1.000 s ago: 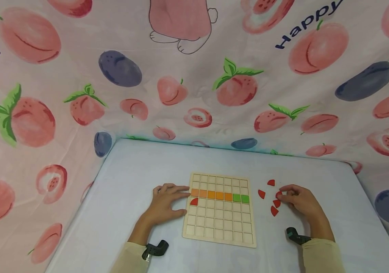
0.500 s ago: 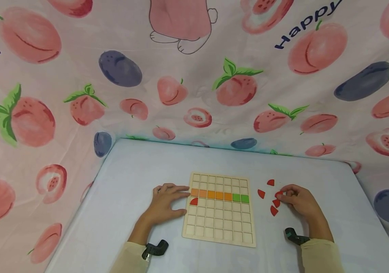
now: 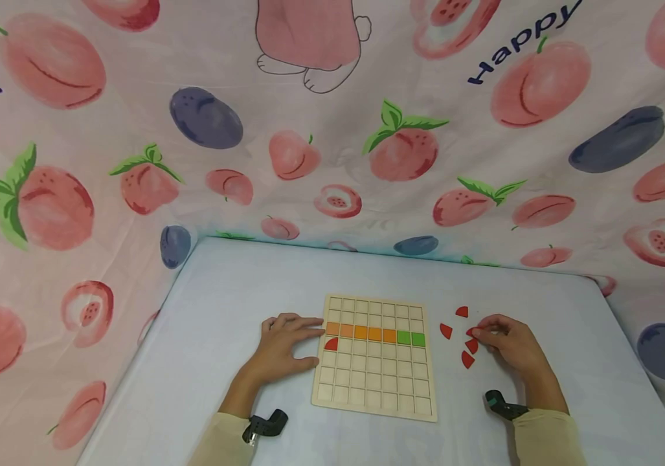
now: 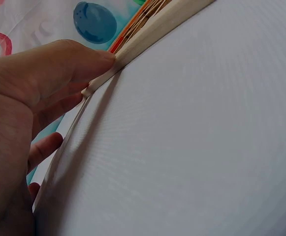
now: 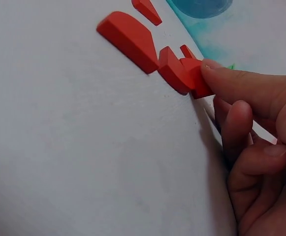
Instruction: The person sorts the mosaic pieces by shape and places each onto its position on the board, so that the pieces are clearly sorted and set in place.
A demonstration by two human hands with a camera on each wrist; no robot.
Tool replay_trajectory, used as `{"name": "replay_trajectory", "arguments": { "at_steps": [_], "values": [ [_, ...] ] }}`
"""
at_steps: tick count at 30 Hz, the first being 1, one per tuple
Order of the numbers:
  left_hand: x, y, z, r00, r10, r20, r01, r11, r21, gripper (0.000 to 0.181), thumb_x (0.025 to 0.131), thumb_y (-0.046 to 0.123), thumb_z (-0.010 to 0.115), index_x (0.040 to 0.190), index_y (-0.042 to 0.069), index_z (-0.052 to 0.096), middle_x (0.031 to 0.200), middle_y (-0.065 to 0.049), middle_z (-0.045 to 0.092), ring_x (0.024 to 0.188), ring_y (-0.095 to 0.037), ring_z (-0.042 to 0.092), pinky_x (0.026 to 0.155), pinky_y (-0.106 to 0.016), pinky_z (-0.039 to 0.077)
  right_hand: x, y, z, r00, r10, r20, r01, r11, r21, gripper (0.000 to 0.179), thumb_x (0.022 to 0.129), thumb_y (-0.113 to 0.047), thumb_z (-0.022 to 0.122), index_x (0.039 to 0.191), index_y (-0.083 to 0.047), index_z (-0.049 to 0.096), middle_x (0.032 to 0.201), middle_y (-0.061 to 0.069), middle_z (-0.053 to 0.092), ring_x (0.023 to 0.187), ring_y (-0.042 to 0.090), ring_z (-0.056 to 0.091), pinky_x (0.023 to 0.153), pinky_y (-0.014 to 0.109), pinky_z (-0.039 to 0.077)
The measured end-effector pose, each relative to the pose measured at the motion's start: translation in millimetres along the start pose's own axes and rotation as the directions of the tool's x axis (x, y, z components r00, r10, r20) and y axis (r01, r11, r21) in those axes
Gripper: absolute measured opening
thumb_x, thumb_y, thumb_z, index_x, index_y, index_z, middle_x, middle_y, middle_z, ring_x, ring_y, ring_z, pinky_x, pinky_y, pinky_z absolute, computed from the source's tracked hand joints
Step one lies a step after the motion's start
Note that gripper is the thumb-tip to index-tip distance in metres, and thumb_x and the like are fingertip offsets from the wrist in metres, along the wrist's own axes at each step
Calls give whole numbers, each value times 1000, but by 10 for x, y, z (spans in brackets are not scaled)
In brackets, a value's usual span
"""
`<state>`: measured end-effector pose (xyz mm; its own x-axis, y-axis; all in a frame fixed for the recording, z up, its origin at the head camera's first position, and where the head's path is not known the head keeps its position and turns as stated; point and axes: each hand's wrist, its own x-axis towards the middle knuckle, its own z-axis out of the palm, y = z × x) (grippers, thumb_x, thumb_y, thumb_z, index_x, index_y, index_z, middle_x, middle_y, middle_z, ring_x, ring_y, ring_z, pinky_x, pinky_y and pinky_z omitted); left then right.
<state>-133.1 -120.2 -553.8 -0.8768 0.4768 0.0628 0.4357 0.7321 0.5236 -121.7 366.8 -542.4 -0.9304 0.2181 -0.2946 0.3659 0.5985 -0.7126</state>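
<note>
A wooden grid board [image 3: 375, 388] lies on the white table, with my left hand [image 3: 285, 346] at its left side. The fingers and thumb of that hand are spread and touch the board's edge, as the left wrist view also shows at the wooden rim [image 4: 147, 42]. My right hand [image 3: 509, 336], right of the board, pinches a red quarter-circle piece [image 5: 198, 81] between thumb and fingers. Loose red pieces [image 3: 468, 360] of the same shape lie around it. One red piece [image 3: 331, 344] sits in the board's leftmost column, below a row of orange tiles [image 3: 375, 333] and green tiles [image 3: 417, 339].
A pale cloth printed with fruit [image 3: 405, 152] rises behind and beside the table [image 3: 239, 278]. Dark wrist cameras [image 3: 504, 406] are strapped to both forearms. In the right wrist view, a neighbouring red piece [image 5: 174, 71] lies right beside the pinched one.
My right hand has shifted slightly to the left with the pinched red piece. My left hand has stayed at the board's edge.
</note>
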Motion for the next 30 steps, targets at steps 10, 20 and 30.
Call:
{"name": "replay_trajectory", "arguments": {
  "at_steps": [10,20,30],
  "values": [
    [9,-11,4,1000,2,8,-2,1000,1,56,83,45,77,137,34,66,150,17,54,138,-20,41,109,-56,22,-61,-110,-28,999,12,-42,-9,996,85,50,89,-53,74,118,-13,68,94,-5,70,89,17,56,69,24,49],
    [3,0,6,1000,27,-12,-27,1000,0,56,83,43,78,136,32,67,149,15,56,136,-22,42,107,-56,23,-101,-375,149,999,-40,18,36,982,186,45,91,-40,77,119,-7,67,98,-1,72,82,14,66,72,24,56],
    [7,-21,15,1000,15,3,-15,1000,10,57,83,47,77,138,35,65,150,18,54,136,-19,41,108,-54,22,-89,-664,446,986,-125,108,100,972,213,33,93,-28,76,117,-8,70,108,7,72,96,17,62,78,24,54]
  ]
}}
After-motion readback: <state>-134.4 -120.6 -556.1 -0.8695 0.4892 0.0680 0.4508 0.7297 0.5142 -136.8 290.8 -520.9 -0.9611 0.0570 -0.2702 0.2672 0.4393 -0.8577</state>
